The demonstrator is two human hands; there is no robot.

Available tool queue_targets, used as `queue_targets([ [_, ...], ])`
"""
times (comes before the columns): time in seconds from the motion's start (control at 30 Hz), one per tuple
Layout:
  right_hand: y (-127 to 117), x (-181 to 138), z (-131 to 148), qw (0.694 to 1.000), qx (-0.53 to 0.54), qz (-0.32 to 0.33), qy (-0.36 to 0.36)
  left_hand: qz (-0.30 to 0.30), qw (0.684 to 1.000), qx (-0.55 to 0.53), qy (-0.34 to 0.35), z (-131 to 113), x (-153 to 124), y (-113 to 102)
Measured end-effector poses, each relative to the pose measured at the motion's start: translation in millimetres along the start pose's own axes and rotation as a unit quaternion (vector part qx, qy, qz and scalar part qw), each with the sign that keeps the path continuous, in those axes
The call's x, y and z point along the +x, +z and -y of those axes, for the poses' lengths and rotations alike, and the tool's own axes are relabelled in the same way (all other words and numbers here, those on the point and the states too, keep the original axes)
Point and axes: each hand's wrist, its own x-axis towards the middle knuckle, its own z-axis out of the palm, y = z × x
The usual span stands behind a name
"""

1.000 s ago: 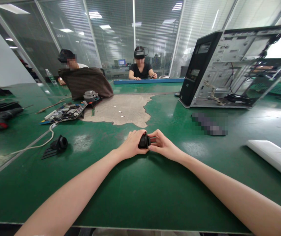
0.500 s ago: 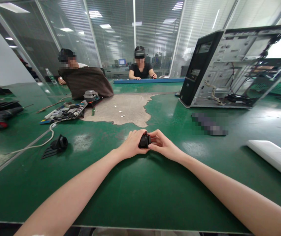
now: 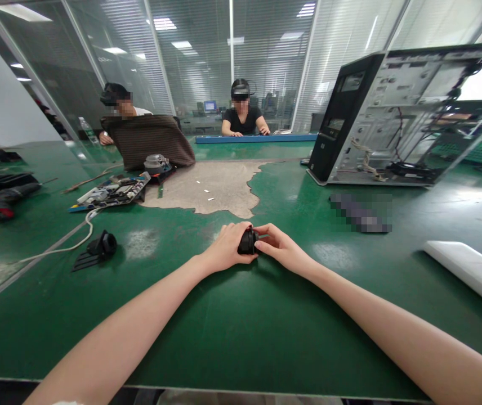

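Small black plastic part (image 3: 248, 242), rounded and dark, sits pinched between both hands just above the green bench mat (image 3: 232, 326), near its middle. The left hand (image 3: 226, 247) wraps it from the side; the right hand (image 3: 278, 247) closes fingertips on its other end. With so shallow a fingertip hold, it could slip and skid toward the open grey computer case (image 3: 393, 118).

Green bench (image 3: 232, 337) bears open computer case (image 3: 397, 121), perhaps circuit board (image 3: 114, 192).
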Motion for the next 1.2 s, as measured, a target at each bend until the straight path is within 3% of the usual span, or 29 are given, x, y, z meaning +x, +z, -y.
queue_targets([
  [0.13, -2.3, -2.0, 1.5, 0.999, 0.034, 0.035, -0.015, -0.002, 1.0, -0.002, 0.005, 0.2, -0.4, 0.6],
  [0.5, -0.1, 0.3, 5.4, 1.0, 0.016, 0.002, 0.0, 0.002, 1.0, -0.008, -0.005, -3.1, 0.1, -2.0],
  [0.7, -4.3, -0.6, 5.6, 0.998, 0.043, 0.05, -0.003, 0.006, 1.0, -0.014, -0.01, -4.5, 0.0, -3.4],
  [1.03, -2.5, 2.3, 3.2, 1.0, 0.03, 0.001, 0.003, -0.002, 1.0, -0.016, -0.006, -3.2, 0.8, -0.9],
  [1.2, -6.0, 0.9, 5.9, 0.998, 0.047, 0.045, 0.009, 0.004, 1.0, -0.014, -0.014, -3.6, 0.5, -2.0],
])
